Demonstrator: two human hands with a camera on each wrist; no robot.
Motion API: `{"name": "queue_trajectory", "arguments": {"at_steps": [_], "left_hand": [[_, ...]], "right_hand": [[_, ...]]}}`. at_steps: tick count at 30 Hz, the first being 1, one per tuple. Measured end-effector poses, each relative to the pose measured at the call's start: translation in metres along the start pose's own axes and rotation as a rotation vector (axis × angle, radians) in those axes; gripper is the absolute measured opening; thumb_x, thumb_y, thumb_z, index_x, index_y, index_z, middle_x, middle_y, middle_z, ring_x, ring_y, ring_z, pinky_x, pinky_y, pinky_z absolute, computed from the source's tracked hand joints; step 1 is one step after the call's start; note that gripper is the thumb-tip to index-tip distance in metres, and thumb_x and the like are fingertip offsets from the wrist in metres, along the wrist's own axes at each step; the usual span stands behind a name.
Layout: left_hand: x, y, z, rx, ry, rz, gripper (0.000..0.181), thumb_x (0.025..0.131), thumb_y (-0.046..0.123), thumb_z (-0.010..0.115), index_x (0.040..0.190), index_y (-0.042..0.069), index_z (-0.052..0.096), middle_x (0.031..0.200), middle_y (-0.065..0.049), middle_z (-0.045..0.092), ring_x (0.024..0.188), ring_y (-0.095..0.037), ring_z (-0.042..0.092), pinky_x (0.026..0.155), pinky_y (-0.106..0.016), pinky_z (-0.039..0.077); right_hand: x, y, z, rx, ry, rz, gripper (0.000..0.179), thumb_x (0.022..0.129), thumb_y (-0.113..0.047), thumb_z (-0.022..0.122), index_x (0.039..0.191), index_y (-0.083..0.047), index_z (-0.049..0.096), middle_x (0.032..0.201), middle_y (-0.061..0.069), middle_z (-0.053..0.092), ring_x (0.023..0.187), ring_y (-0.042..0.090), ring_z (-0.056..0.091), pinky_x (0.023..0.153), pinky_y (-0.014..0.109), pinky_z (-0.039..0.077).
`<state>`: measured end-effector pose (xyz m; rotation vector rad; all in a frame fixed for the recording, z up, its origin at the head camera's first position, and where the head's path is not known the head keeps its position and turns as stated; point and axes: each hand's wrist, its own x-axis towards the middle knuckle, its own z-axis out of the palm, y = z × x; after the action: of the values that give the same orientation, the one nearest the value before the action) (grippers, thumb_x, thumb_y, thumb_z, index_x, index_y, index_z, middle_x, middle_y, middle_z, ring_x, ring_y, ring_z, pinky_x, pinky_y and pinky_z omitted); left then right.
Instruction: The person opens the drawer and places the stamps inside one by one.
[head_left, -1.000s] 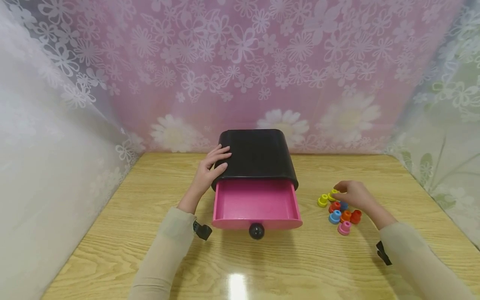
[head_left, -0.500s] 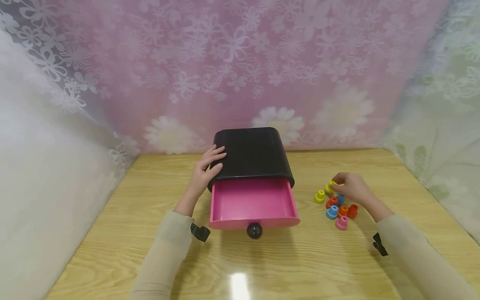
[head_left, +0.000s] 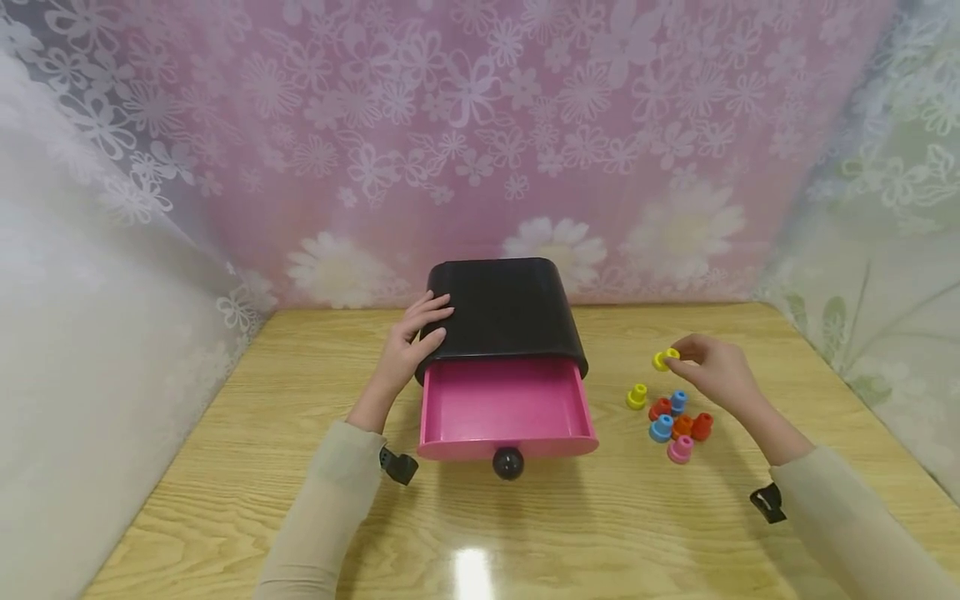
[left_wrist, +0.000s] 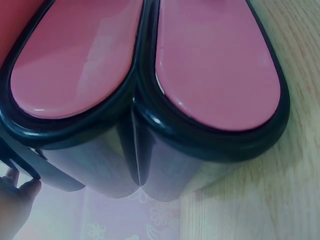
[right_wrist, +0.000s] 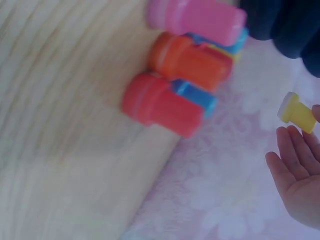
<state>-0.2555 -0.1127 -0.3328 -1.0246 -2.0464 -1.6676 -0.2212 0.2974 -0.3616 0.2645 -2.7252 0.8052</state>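
Note:
My left hand [head_left: 401,354] rests on the left side and top of a black drawer box [head_left: 502,308], its fingers stretched out. The pink drawer [head_left: 506,404] is pulled out and nothing lies in it; a round black knob [head_left: 508,463] sits on its front. My right hand [head_left: 723,379] pinches a yellow stepped plastic peg [head_left: 664,359] between thumb and fingers, held tilted above the table. The right wrist view shows this yellow peg [right_wrist: 302,116] too, near the fingertips. In the left wrist view, pink drawer fronts [left_wrist: 220,65] with black rims fill the upper part.
Below my right hand stand several loose pegs: a yellow one [head_left: 637,397], a blue one [head_left: 678,402], a light blue one [head_left: 661,428], an orange one [head_left: 682,427], a pink one [head_left: 680,450] and red ones [head_left: 702,427]. A flowered curtain [head_left: 480,150] hangs behind the wooden table [head_left: 300,400].
My right hand has taken hold of the yellow peg and lifted it up and away from the group. My left hand stays on the box.

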Motion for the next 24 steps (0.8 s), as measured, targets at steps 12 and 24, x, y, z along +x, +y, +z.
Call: {"name": "queue_trajectory", "arguments": {"at_steps": [12,24], "left_hand": [[-0.002,0.001,0.0,0.005,-0.003,0.005,0.031,0.081,-0.011,0.047,0.11,-0.02,0.05,0.125,-0.033,0.039,0.126,-0.043,0.018,0.102,-0.048,0.015],[-0.001,-0.004,-0.001,-0.005,-0.017,0.017,0.031,0.082,-0.009,0.047,0.112,-0.017,0.051,0.127,-0.03,0.039,0.127,-0.041,0.017,0.103,-0.046,0.016]], "right_hand": [[-0.013,-0.052,-0.013,0.118,0.023,-0.053,0.025,0.082,-0.02,0.062,0.099,0.0,0.061,0.089,0.015,0.065,0.079,0.029,0.062,0.06,0.021,0.047],[-0.023,-0.105,-0.016,0.254,0.014,-0.137,0.023,0.079,-0.013,0.065,0.099,-0.001,0.063,0.094,0.01,0.064,0.083,0.003,0.061,0.069,0.011,0.044]]}}
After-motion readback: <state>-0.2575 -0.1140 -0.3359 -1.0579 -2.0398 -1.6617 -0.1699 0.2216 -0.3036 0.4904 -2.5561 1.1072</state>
